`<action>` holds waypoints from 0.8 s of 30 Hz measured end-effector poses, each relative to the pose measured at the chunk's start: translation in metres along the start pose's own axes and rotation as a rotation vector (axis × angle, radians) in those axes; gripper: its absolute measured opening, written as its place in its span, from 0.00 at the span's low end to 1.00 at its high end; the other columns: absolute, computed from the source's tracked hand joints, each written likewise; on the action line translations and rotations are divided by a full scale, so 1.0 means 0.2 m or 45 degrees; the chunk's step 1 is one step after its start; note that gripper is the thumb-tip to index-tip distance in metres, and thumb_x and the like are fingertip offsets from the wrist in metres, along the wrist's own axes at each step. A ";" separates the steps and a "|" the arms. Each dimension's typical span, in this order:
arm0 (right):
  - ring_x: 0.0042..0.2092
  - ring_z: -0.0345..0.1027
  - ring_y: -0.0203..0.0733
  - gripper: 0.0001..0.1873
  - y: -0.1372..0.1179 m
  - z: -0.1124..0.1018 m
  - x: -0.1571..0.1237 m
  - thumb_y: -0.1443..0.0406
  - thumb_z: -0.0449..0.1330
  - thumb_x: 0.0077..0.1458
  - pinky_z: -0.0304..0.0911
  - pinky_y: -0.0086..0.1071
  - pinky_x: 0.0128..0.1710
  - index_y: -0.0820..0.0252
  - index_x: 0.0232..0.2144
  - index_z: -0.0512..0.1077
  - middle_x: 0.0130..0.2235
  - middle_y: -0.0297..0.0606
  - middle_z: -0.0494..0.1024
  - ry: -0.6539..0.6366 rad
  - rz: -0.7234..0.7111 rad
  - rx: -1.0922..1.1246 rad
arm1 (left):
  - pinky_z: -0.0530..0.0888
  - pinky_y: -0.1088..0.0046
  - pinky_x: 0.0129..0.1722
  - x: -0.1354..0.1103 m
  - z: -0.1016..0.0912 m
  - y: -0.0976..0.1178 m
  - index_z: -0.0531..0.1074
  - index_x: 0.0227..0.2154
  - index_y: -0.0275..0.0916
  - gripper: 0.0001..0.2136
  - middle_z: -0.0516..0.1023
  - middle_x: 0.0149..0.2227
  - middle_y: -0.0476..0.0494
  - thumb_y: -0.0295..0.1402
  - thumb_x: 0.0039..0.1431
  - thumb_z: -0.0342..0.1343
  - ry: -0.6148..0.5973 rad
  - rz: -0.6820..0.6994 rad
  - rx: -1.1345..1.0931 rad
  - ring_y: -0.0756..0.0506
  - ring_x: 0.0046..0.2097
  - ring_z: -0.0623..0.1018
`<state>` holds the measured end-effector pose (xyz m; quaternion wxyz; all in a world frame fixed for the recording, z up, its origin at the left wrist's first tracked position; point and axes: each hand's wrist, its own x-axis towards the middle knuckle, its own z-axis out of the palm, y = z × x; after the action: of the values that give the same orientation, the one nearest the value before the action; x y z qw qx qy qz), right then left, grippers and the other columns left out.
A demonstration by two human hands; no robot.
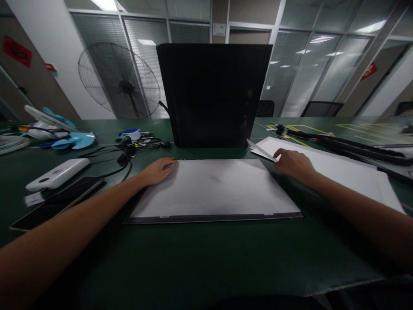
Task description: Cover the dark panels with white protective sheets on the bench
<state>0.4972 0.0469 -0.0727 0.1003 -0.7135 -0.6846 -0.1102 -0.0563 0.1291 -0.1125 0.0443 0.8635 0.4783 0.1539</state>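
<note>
A flat white panel (213,185) with a thin dark border and a black strip along its near edge lies on the green table before me. My left hand (158,170) rests flat over its far left corner, fingers stretched out, gripping nothing. Off the panel's far right corner, my right hand (295,164) is closed, thumb and finger pinching the near left edge of a white sheet (338,170). A narrow white flap (262,150) stands up a little beside those fingertips. What lies under the sheet is mostly hidden by the hand and the sheet itself.
A large black upright board (214,94) stands behind the panel. To the left are a white power bank (58,174), a dark phone (58,200), cables and blue handheld fans (75,141). Black cable bundles (348,144) lie at far right; a floor fan (119,82) stands beyond.
</note>
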 end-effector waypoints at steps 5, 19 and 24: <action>0.44 0.76 0.60 0.23 -0.34 -0.12 -0.20 0.60 0.56 0.58 0.65 0.46 0.39 0.59 0.53 0.76 0.45 0.50 0.82 -0.128 -0.114 -0.105 | 0.61 0.55 0.71 0.00 0.00 0.00 0.72 0.64 0.37 0.28 0.70 0.69 0.37 0.40 0.63 0.46 -0.017 -0.010 0.005 0.36 0.69 0.69; 0.51 0.73 0.45 0.26 -0.64 -0.23 -0.49 0.51 0.55 0.70 0.69 0.41 0.51 0.55 0.63 0.70 0.54 0.44 0.78 -0.495 -1.024 0.743 | 0.63 0.57 0.70 0.01 0.01 0.01 0.73 0.62 0.35 0.30 0.72 0.67 0.35 0.48 0.68 0.42 0.006 -0.025 -0.018 0.37 0.68 0.71; 0.55 0.74 0.54 0.28 -0.55 -0.17 -0.38 0.48 0.51 0.70 0.69 0.50 0.55 0.55 0.61 0.73 0.58 0.46 0.78 -0.207 -0.630 0.333 | 0.63 0.59 0.70 0.01 0.01 0.03 0.74 0.61 0.38 0.32 0.74 0.66 0.38 0.54 0.70 0.39 0.022 -0.027 -0.053 0.36 0.67 0.72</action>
<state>0.3836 -0.0308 -0.0636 0.1064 -0.5123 -0.8521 0.0155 -0.0499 0.1285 -0.1124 0.0600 0.8558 0.4845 0.1708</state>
